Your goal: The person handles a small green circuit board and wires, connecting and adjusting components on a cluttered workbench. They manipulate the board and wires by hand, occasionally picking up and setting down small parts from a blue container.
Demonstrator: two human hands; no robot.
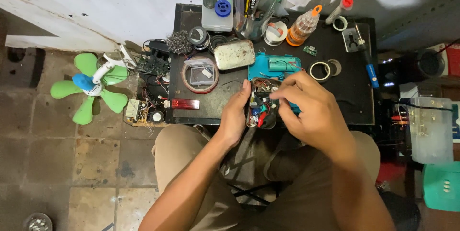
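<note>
My left hand (235, 116) is cupped against the left side of a small oval tin (262, 104) full of wires and tiny parts, thumb lying along its rim, steadying it at the near edge of the dark desk (218, 101). My right hand (306, 109) comes in from the right with the fingers bent and drawn close together, their tips down in the tin among the parts; whether they pinch anything I cannot tell, because the hand covers them. Just beyond the tin, touching its far side, lies a teal plastic housing (274, 65) with red wires across it. To its left sits a shut rectangular metal tin (234, 54), and left of that a round lid holding a clear plastic box (200, 74). Near the left edge of the desk rests a red lighter (185, 103). A roll of tape (320, 71) lies right of the teal housing, and an orange-capped bottle (302, 27) stands at the far side beside a cup of tools (251, 15). On the tiled floor to the left lies a small green fan (91, 87), with bare circuit boards (153, 63) between it and the desk.
</note>
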